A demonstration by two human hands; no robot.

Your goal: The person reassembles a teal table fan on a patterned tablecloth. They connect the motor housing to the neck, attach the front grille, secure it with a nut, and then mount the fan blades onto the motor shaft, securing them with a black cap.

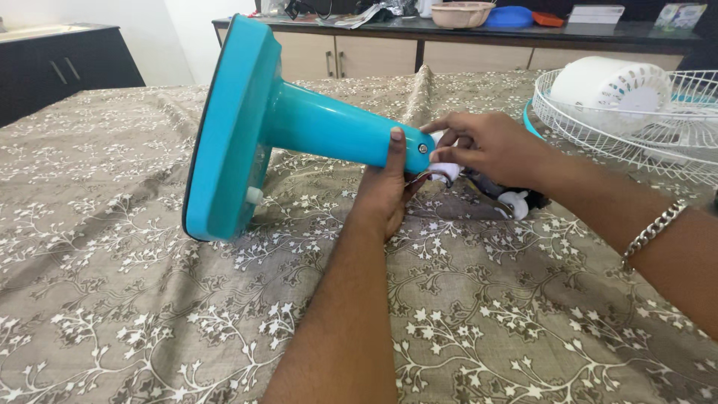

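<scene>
The turquoise fan stand [299, 127] lies tipped on the flowered cloth [486, 314]; left hand [385, 187] wraps its neck, right hand [486, 146] pinches the white fitting [446, 172] at its end. Best hold the neck firm, work the fitting squarely

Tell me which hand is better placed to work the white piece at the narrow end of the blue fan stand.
Right. The right hand already has its fingertips on the white piece at the neck's end. The left hand grips the blue fan stand and appears to steady it.
</scene>
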